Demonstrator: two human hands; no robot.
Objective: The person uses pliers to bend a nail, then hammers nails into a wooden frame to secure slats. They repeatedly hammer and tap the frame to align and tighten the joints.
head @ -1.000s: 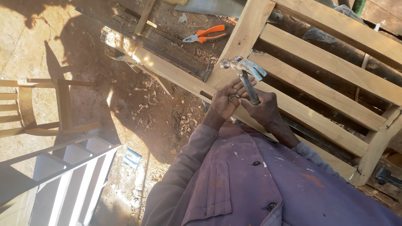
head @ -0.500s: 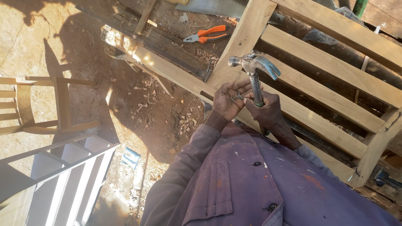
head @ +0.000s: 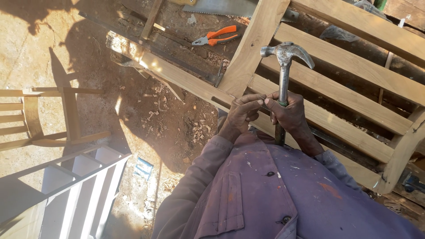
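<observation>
My right hand (head: pixel 288 111) grips the handle of a steel claw hammer (head: pixel 285 57), head raised upright above the wood. My left hand (head: pixel 242 114) pinches a thin nail against the lower rail of a slatted wooden frame (head: pixel 349 66), fingertips close beside the right hand. The frame lies tilted across a workbench, its pale slats running to the right. I wear a purple work shirt with paint spots.
Orange-handled pliers (head: pixel 216 37) and a handsaw blade (head: pixel 221 6) lie on the bench behind the frame. On the dirt floor at the left stand a bare wooden chair frame (head: pixel 48 115) and a white-painted slatted piece (head: pixel 71 186). Wood chips litter the ground.
The hammer has swung up from lying low over the rail to standing upright with its head lifted. My left hand has stayed at the rail.
</observation>
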